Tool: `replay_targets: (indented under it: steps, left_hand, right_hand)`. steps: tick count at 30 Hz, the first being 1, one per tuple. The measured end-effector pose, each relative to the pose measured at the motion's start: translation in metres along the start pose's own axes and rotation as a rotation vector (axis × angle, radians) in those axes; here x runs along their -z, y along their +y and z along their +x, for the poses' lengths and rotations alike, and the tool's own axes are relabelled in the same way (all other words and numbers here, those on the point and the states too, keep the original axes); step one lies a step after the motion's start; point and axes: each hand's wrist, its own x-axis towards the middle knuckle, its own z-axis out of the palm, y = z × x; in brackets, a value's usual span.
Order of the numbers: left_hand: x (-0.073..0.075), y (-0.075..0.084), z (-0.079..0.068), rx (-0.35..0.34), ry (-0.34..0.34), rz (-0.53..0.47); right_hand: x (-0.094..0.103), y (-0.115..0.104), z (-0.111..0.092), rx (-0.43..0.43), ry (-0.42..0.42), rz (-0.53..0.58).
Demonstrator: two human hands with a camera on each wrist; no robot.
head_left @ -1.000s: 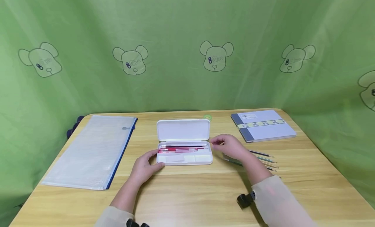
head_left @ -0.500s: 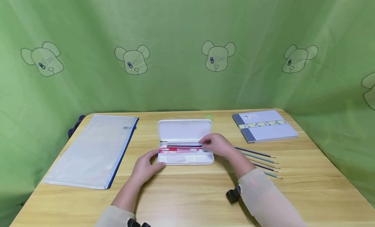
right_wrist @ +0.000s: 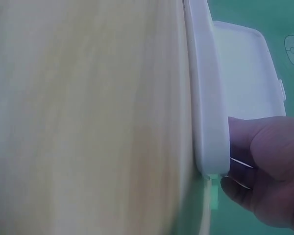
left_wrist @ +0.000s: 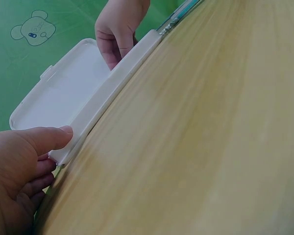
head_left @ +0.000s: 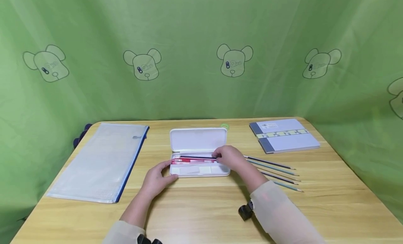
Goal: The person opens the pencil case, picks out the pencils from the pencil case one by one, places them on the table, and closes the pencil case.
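Note:
An open white pencil case (head_left: 217,170) lies mid-table, its lid (head_left: 198,140) tilted back. My left hand (head_left: 155,180) grips its left end, thumb on the front rim, as the left wrist view also shows. Inside, a dark pencil (head_left: 196,157) lies behind red pens (head_left: 190,161), with a small white piece (head_left: 189,170) in the front compartment. My right hand (head_left: 232,157) reaches in over the right end, curled fingertips pinching the dark pencil's right end. In the right wrist view that hand's fingertips are partly hidden behind the case wall.
Several pencils (head_left: 277,172) fan out on the table right of the case, partly under the right forearm. A notebook (head_left: 288,137) lies at the back right, a mesh zip pouch (head_left: 97,163) at the left. A small green ring (head_left: 225,126) sits behind the lid.
My right hand has moved left from beside the case to inside its right end, and its fingers have closed at the dark pencil. The left hand keeps its grip on the case.

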Motion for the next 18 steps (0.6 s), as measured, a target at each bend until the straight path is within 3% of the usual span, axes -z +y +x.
replay_targets:
  steps: [8,18]
  left_hand:
    - [-0.0004,0.0000,0.0005,0.003,0.001,0.012]
    - [-0.0009,-0.0013,0.0005,0.005,0.003,0.011]
  right_hand:
    - [0.0006,-0.0030,0.0016,-0.006,-0.002,0.014]
    - [0.0012,0.0054,0.0012,-0.020,-0.010,0.173]
